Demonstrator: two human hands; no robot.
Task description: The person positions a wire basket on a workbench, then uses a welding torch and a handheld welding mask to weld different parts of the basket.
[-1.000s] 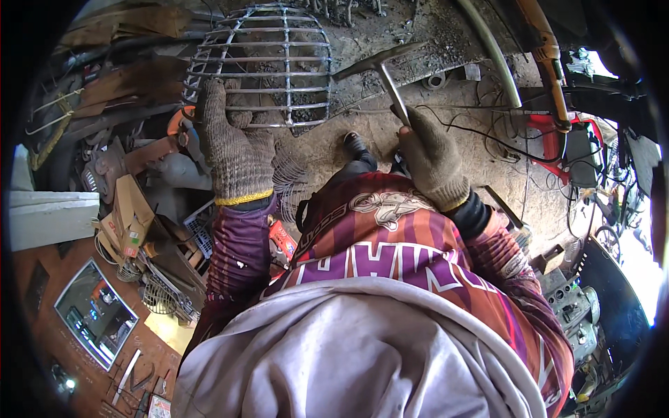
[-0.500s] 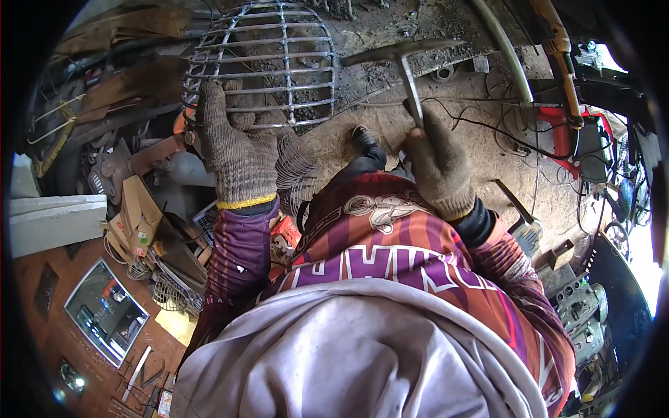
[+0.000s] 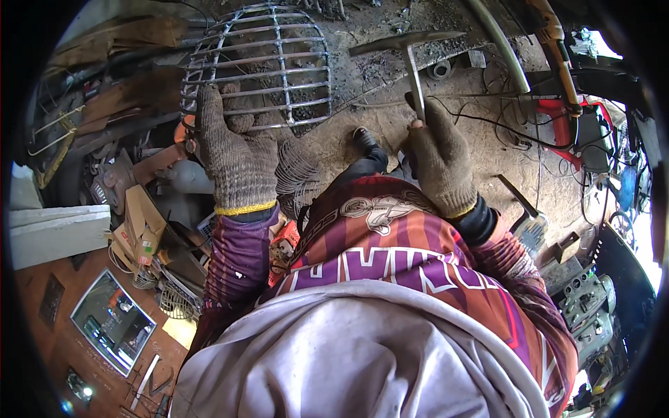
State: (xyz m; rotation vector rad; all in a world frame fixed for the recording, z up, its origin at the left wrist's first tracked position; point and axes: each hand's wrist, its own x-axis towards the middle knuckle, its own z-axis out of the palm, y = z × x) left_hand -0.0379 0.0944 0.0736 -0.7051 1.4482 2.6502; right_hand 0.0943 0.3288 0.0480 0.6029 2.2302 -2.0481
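at upper left, the gloved left hand (image 3: 240, 164) clamps its fingers on a barred metal frame (image 3: 283, 72), apparently steadying it; the right hand (image 3: 440, 160) wraps its fingers round a hammer (image 3: 414, 76), leaving its head free.

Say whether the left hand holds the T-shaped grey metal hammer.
No, the right hand in brown knit grips the hammer.

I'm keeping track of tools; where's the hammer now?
In the head view, the hammer is near the top, right of centre, held in the right hand, just right of the grille.
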